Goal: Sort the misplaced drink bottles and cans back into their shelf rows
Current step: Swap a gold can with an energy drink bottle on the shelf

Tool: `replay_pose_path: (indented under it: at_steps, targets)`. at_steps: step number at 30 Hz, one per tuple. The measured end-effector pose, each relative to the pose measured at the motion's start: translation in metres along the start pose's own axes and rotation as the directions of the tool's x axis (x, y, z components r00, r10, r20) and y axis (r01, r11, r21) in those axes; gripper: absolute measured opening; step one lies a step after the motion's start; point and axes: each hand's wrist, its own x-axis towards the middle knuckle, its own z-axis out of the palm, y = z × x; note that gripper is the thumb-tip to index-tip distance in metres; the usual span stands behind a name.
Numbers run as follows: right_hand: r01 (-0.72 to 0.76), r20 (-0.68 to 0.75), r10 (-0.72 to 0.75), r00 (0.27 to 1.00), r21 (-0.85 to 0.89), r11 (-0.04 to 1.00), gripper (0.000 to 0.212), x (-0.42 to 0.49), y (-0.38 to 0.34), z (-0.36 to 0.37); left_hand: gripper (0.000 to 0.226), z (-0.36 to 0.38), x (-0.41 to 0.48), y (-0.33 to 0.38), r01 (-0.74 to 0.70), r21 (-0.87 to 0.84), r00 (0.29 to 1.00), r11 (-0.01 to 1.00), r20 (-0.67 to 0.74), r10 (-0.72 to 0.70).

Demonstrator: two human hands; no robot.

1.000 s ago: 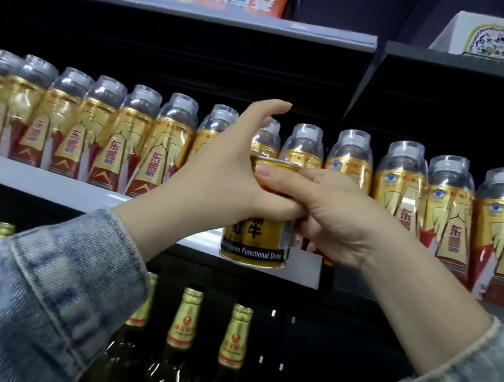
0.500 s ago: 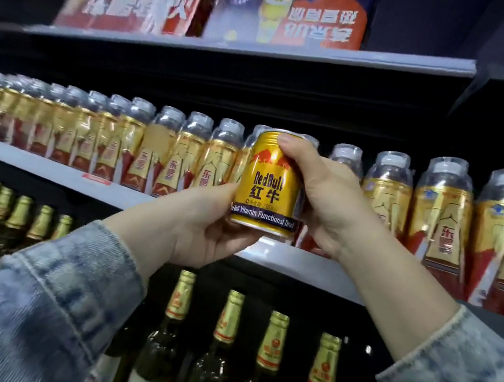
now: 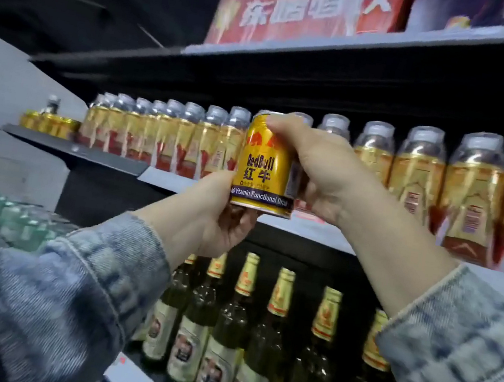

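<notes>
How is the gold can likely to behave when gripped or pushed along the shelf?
The gold can looks like rigid metal, so it probably holds its shape in the right hand. Its smooth wall may be slippery; the left hand holds its base. Short and wide, it should stand steadily, yet roll if laid sideways.

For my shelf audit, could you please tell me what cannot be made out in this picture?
Head view:
1. Small gold cans at the shelf's far left: too small and blurred to read.
2. Far side of the Red Bull can: hidden by the right hand; its underside by the left hand.
3. Green bottles, lower left: blurred.
4. Red carton above: cut off by the top edge.
</notes>
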Motion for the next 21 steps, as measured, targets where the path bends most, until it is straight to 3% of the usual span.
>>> replay_pose_path:
  at_steps: [17, 21]
  targets:
    - [-0.012, 0.128, 0.023, 0.991, -0.08, 0.997, 0.038, 0.24, 0.117, 0.322, 0.039, -0.337, 0.18, 0.151, -0.097, -0.002, 0.985, 0.995, -0.144, 0.096]
    - [0.028, 0.164, -0.008, 0.986, -0.121, 0.992, 0.031, 0.307, 0.135, 0.405, 0.038, -0.416, 0.225, 0.203, -0.122, 0.021, 0.976, 0.992, -0.177, 0.124]
